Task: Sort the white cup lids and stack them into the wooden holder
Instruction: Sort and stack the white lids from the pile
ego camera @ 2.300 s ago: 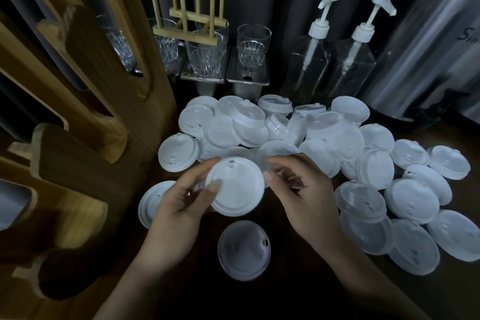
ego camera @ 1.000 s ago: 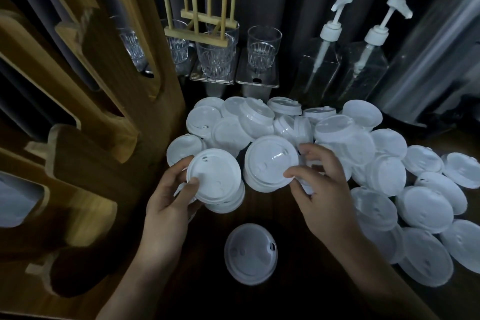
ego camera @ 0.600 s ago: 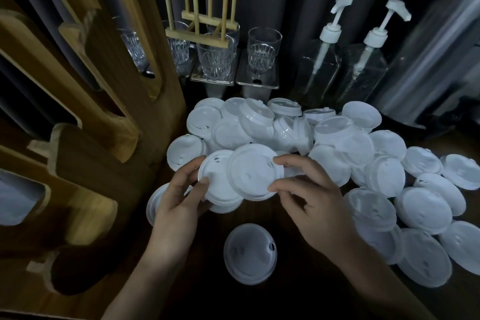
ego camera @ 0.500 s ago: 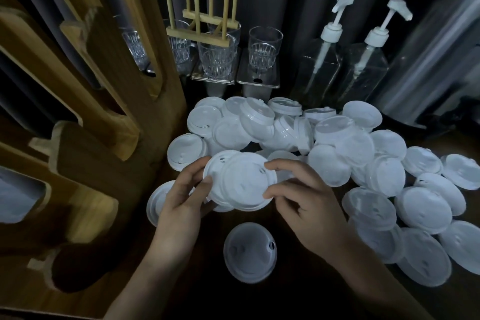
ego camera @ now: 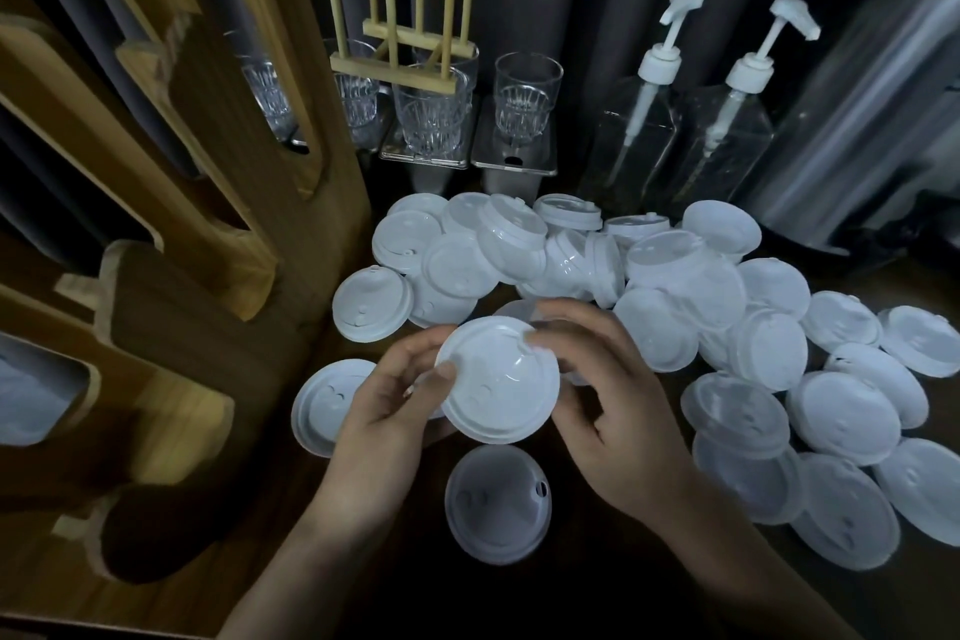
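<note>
Both hands meet over the dark table on a small stack of white cup lids. My left hand grips the stack's left edge, thumb on top. My right hand has its fingertips on the stack's upper right rim. A large heap of loose white lids spreads behind and to the right. One lid lies alone just below the hands, another lid left of my left hand. The wooden holder with curved slots stands at the left.
Several drinking glasses and a small wooden peg rack stand at the back. Two clear pump bottles are at the back right, beside a large steel container. A dark curtain hangs behind.
My right hand took a lid from the heap and brought it left onto the lids in my left hand. Both hands now close around the joined stack.
</note>
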The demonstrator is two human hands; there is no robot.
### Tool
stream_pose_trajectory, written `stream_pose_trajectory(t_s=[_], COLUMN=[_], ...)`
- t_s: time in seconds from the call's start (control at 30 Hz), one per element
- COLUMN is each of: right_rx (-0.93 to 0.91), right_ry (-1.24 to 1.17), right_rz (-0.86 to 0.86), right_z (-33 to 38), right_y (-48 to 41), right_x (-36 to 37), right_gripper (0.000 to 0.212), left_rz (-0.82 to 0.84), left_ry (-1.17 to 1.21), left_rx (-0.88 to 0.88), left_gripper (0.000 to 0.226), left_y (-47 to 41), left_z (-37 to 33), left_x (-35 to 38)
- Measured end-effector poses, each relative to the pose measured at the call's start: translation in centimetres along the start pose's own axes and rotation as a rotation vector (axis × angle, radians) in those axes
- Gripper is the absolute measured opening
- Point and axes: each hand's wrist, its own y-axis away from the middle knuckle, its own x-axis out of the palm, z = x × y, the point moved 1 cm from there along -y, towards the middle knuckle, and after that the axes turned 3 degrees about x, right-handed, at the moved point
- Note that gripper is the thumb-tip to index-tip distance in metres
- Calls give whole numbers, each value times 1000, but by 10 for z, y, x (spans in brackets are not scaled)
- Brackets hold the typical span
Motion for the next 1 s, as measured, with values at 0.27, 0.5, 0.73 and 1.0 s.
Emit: stream_pose_trajectory(t_s=[0.27,0.5,0.73,1.0], right_rx=[249,157,176,235], right_ry=[-233,-139,13,-7], right_rz=[-69,-9,127,258], right_z=[14,19,11,1], right_y=[7,9,8,6], right_x=[6,10,19,8], right_gripper=[40,67,96,99], left_rz=[7,-30,23,127], left_ry=[-3,-78,-146,-117], left_rx=[18,112,118,127], left_gripper=[42,48,56,66], left_y=[-3,-2,-2,1], left_z=[12,14,15,8], left_x=[-1,0,2,1])
